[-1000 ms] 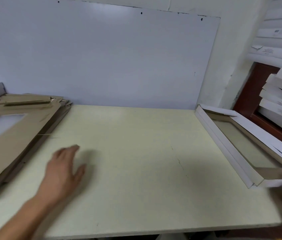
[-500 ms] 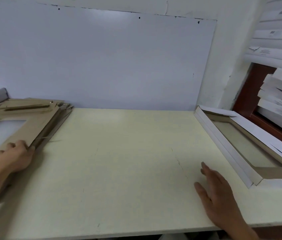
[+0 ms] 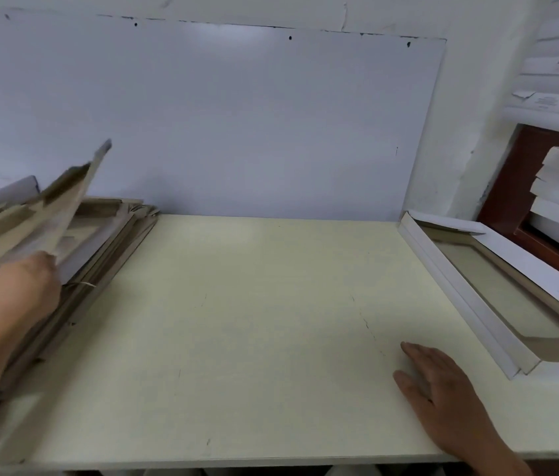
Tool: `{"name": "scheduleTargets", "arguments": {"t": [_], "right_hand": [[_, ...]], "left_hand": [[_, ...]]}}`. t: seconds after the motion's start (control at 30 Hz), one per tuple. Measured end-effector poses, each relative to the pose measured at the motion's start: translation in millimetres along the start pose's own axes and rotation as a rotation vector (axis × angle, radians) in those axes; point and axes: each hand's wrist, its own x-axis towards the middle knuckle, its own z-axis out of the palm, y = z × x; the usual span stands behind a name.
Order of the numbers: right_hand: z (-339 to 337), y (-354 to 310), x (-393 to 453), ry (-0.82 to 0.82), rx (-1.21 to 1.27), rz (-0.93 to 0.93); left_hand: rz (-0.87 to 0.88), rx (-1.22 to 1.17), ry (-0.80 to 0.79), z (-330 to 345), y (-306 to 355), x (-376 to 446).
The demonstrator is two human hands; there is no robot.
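Left hand (image 3: 20, 290) grips the near edge of the top cardboard sheet (image 3: 65, 207). The sheet tilts up and away from the hand, blurred, its left part cut off. Fingers hidden beneath it. Stack (image 3: 109, 255) lies just under the hand. Right hand (image 3: 442, 383) lies flat, fingers straight, on the table (image 3: 254, 321), with a white box (image 3: 460, 290) just beyond it.

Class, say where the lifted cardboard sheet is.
Head view, far left: the cardboard sheet tilts up over the cardboard stack, its near edge held by the left hand.
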Motion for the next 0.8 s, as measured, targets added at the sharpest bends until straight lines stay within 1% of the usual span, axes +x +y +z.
{"name": "scheduleTargets", "arguments": {"t": [0.07,0.13,0.23,0.27,0.3,0.37,0.47,0.53,0.6,0.67,0.7,0.8], "right_hand": [[0,-1,0,-0.002,-0.009,-0.001],[-1,-2,0,0.002,0.001,0.004],[-1,-4,-2,0.029,0.051,-0.02],[-1,-5,-3,0.037,0.073,-0.032],[-1,-8,-3,0.045,0.088,-0.045],[-1,-13,-2,0.055,0.082,-0.088],[2,-25,0,0.104,-0.043,-0.279],[0,-33,2,0.073,-0.152,-0.401],[-2,-40,5,-0.014,-0.227,-0.465],[-1,-48,7,-0.126,-0.242,-0.466],[-1,-51,9,-0.16,-0.243,-0.465],[-5,-63,17,-0.176,-0.176,-0.438]], "left_hand": [[0.11,-0.057,0.058,-22,29,-34],[0.28,-0.119,0.141,-34,56,-68],[0.548,-0.058,0.227,-41,97,-126],[0.626,-0.035,0.225,-41,109,-144],[0.699,-0.017,0.19,-42,120,-160],[0.812,-0.005,0.086,-38,137,-186],[0.932,-0.007,-0.019,-31,152,-213],[0.992,-0.073,-0.053,-29,156,-219],[1.026,-0.128,-0.085,-31,156,-219],[1.044,-0.173,-0.127,-30,152,-218],[1.037,-0.201,-0.181,-32,149,-216],[0.943,-0.236,-0.274,-36,141,-203]]}}
